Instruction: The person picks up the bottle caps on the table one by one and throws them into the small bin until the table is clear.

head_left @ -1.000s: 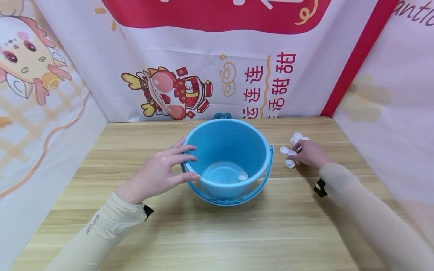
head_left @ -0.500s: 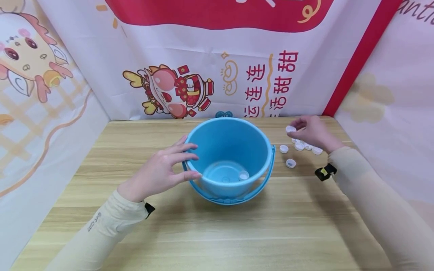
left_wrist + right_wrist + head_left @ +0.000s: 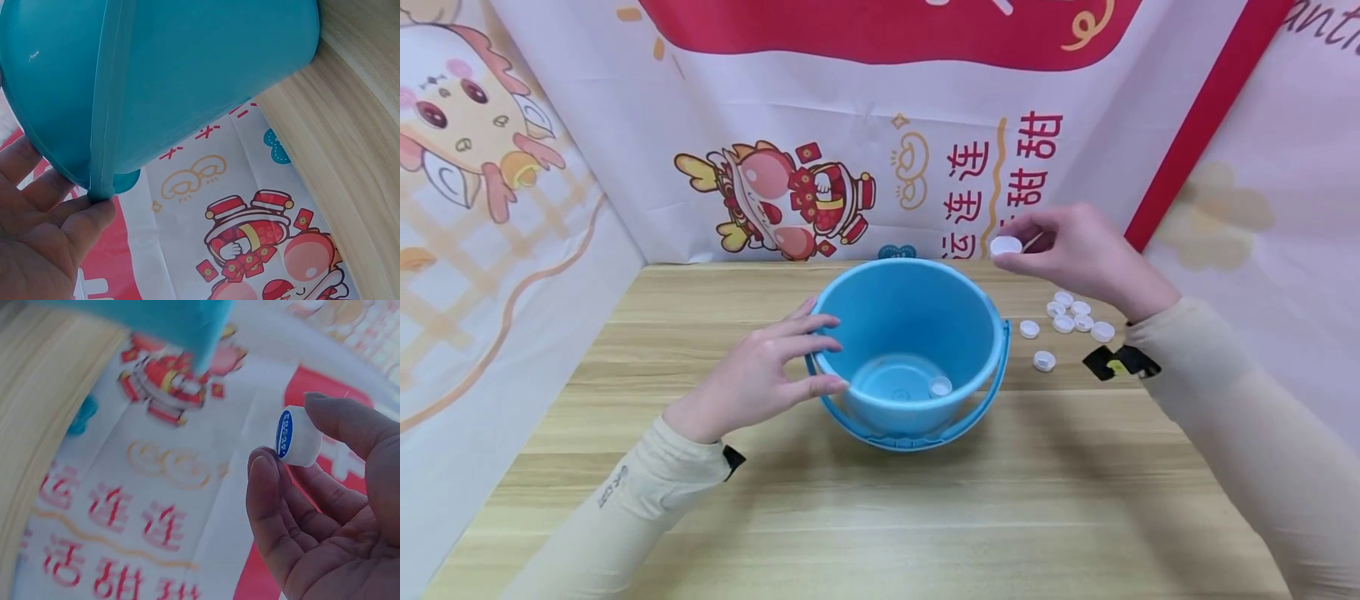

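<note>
Cap (image 3: 1006,246) pinched beside blue bucket (image 3: 902,312)

Between the thumb and fingers of the right hand (image 3: 1082,254), the white cap is held raised over the table (image 3: 880,517), just right of the bucket; a blue printed face is shown by the right wrist view. The bucket's left rim is gripped by the left hand (image 3: 752,379), its fingers set apart. One white piece (image 3: 940,387) is seen on the bucket's floor. Loose caps (image 3: 1063,323) are scattered to the right on the wood.
</note>
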`<state>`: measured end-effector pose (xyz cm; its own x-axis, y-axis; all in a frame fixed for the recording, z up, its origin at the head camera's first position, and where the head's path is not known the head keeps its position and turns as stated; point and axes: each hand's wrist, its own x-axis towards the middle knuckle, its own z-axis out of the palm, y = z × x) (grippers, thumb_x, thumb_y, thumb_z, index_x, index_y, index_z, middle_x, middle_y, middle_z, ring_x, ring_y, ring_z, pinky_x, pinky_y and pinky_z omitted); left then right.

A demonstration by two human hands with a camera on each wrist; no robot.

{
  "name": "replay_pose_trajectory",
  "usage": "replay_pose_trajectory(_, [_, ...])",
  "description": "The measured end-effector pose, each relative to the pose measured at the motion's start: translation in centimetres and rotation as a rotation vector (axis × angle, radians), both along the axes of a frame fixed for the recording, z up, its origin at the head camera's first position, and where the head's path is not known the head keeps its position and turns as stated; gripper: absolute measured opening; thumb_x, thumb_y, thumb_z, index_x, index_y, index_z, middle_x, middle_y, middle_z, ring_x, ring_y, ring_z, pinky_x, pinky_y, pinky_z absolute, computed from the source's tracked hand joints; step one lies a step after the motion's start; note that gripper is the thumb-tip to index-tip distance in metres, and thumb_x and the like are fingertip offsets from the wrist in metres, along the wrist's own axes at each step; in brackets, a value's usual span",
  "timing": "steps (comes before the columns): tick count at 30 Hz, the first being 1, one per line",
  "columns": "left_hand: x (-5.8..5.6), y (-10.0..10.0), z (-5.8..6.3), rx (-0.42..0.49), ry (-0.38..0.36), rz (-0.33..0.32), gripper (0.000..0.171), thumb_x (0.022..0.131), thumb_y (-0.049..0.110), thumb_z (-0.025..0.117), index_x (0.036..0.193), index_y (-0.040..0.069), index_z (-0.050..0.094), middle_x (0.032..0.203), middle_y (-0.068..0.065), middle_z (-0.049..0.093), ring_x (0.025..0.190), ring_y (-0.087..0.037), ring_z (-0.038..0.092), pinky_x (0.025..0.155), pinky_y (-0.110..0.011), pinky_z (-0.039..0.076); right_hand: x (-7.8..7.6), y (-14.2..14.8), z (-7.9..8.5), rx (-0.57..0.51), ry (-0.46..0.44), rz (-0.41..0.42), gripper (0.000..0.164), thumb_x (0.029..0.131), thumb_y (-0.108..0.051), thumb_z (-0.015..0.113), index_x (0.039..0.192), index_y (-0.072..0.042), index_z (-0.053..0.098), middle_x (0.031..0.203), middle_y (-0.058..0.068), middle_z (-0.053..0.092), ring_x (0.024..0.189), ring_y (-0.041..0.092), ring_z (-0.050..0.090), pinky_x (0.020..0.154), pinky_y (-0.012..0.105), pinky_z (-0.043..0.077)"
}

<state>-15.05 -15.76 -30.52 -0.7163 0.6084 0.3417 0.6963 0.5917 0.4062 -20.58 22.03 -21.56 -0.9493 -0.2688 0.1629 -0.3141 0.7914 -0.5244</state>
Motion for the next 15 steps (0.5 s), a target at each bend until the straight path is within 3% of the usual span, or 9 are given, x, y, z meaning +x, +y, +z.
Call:
replay_pose_trajectory(8, [0.1,0.0,0.1,0.003,-0.002,0.003,0.050,0.085,0.046,0.076,0.122,0.013,0.071,0.144,-0.007,0.053,0.145,-0.031,0.030,0.092,-0.052,0.051,0.7,-3.7,1.9,-0.038,-0.007,0.119,0.045,0.081,-0.040,0.082,0.119,-0.017,0.070,0.104,0.001,0.069,0.088,0.019,0.064,0.075,0.034,0.058])
replay_pose_trajectory(15, [0.1,0.0,0.1,0.003,-0.008,0.003,0.050,0.085,0.045,0.076,0.122,0.013,0.071,0.144,-0.007,0.053,0.145,-0.031,0.029,0.093,-0.052,0.051,0.5,-5.9,2.2,-0.034,-0.011,0.168,0.043,0.082,-0.035,0.082,0.120,-0.017,0.069,0.104,0.001,0.068,0.088,0.019,0.064,0.074,0.036,0.059])
